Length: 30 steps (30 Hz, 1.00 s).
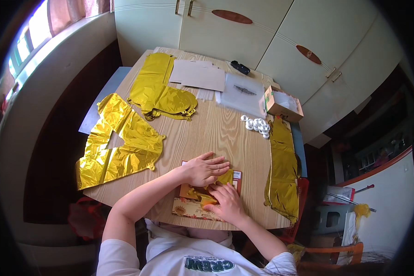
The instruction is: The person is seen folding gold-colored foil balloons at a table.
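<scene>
My left hand (206,169) lies flat, palm down, its outstretched fingers pointing right across a gold foil piece (226,177). Just below it, my right hand (227,202) presses on the same foil with fingers and thumb apart. Neither hand grips anything that I can see. The foil looks folded small, and part of it is hidden under the hands. Beneath it lies a printed orange-and-cream card or flat packet (188,209), near the table's front edge. A red-edged corner with a white label (237,175) shows beyond the fingers.
On the wooden table (207,133), a flat A-shaped gold foil balloon (140,154) lies left, with stacked foil balloons (158,92) behind. Grey cardboard (198,76), a clear plastic bag (241,94), white ribbon rolls (257,125), an open box (285,108) and long gold foil (281,170) lie farther back and right.
</scene>
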Each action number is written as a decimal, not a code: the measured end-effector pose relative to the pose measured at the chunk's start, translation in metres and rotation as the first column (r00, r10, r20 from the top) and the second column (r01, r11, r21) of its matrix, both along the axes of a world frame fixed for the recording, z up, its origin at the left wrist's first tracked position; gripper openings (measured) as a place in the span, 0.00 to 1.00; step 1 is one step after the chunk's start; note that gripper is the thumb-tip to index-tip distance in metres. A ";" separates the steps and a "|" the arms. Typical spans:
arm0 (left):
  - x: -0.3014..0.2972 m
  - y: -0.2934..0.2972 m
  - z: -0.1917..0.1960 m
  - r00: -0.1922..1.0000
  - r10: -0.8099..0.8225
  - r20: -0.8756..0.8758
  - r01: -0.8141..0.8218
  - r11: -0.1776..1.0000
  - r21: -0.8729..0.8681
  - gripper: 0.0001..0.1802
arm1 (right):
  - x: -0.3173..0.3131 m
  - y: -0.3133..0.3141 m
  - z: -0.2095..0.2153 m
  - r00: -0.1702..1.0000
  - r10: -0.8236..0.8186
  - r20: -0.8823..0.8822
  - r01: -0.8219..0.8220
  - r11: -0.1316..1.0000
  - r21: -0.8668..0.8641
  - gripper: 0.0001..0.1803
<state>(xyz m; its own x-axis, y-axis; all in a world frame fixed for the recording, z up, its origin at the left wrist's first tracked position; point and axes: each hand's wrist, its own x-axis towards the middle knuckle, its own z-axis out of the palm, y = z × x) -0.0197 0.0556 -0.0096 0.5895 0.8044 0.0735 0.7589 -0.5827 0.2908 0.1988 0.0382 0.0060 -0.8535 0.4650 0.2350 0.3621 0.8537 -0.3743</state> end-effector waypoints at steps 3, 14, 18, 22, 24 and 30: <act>0.000 0.001 -0.001 1.000 0.001 -0.004 -0.001 1.000 0.010 0.32 | -0.005 0.003 -0.002 0.998 -0.049 -0.041 0.047 0.998 -0.049 0.22; 0.000 0.001 0.004 0.999 0.007 0.032 -0.004 0.997 -0.077 0.31 | -0.020 0.022 0.008 0.992 -0.003 -0.128 0.054 0.916 0.397 0.04; -0.001 0.002 0.002 1.000 0.008 0.012 -0.006 0.996 -0.084 0.32 | -0.020 0.023 0.009 0.996 0.066 -0.053 -0.025 0.832 0.554 0.05; 0.000 0.002 0.006 1.000 0.002 -0.021 -0.004 0.994 -0.107 0.32 | -0.017 0.022 0.016 0.993 0.103 -0.059 -0.060 0.862 0.503 0.08; -0.001 0.002 0.006 1.000 0.001 -0.019 -0.003 0.994 -0.105 0.32 | -0.014 0.023 0.012 0.995 0.091 -0.050 -0.056 0.876 0.479 0.10; -0.001 0.002 0.002 1.000 0.006 0.009 -0.006 0.998 -0.067 0.32 | -0.013 0.027 0.006 0.992 0.098 -0.081 -0.044 0.863 0.503 0.05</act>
